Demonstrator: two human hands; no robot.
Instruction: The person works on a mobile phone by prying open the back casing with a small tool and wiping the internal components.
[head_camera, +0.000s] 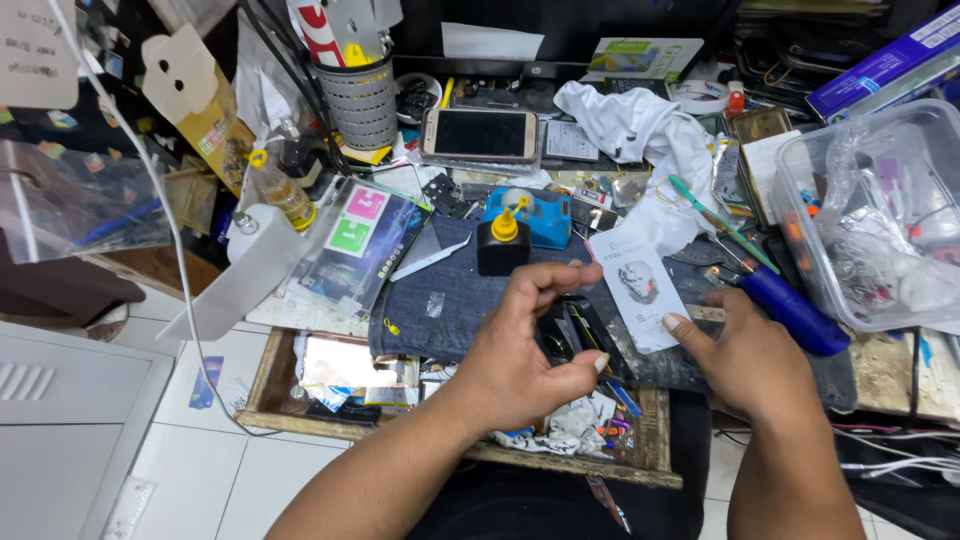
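Note:
My right hand (745, 360) pinches the lower right corner of a white card (635, 285) that bears a small grey picture; the thumb lies on top and the fingers under it are hidden. The card hovers low over a dark denim cloth (450, 295) on the bench. My left hand (530, 345) is just left of the card, fingers curled and apart from the thumb, with nothing seen in it. Dark thin tools (585, 335) lie beneath the gap between both hands. A black bottle with a yellow cap (503, 243) stands just beyond the left fingers.
A blue tape dispenser (540, 215) and a smartphone (480, 133) lie farther back. A blue-handled screwdriver (795, 310) and a clear plastic tub (880, 210) are at the right. An open wooden drawer (300, 410) of scraps juts out at the front left. A grey mesh holder (360, 100) stands behind.

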